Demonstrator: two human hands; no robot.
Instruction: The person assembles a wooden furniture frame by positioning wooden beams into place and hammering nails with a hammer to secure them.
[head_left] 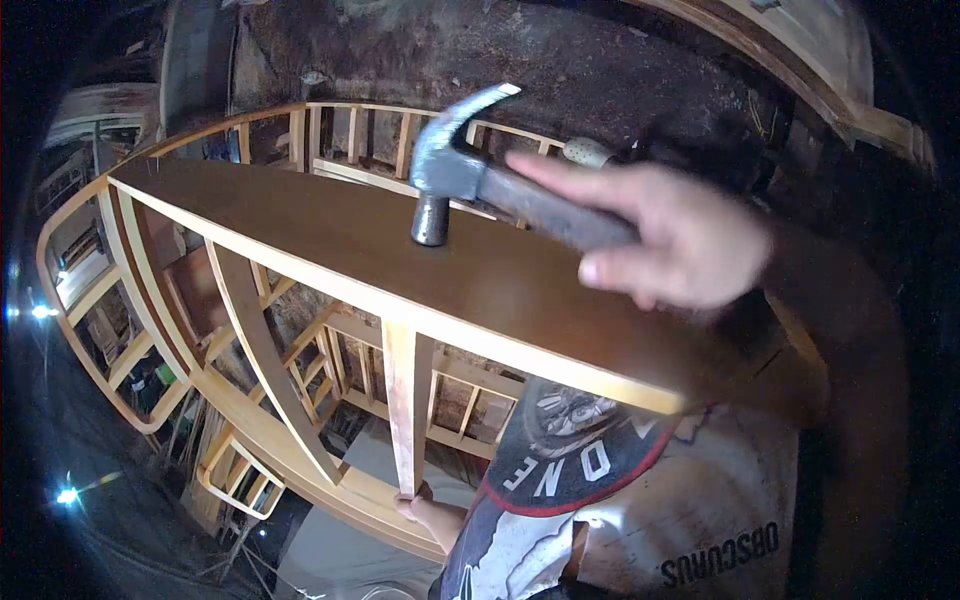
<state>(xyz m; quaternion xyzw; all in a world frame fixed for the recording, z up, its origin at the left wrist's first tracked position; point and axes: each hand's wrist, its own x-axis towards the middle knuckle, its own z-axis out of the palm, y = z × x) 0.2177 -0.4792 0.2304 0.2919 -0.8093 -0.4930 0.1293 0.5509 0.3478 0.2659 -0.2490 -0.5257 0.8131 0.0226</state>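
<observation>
Grips a hammer (440, 170) by its handle in the right hand (690, 235), with the index finger stretched along it. Points the hammer's head down at the brown panel (300, 215); cannot tell whether touching. Closes the left hand (425, 505) around an upright slat (402, 400) below, left of the printed shirt (690, 500).

Motion-blurred right hand (690, 235) (left hand (428, 507) partly hidden by the upright (401, 400))

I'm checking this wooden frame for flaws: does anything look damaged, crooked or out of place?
The upright held by the left hand shows pinkish-brown streaks, unlike the paler front edge; possibly just grain. Nothing looks spilled or broken.
</observation>
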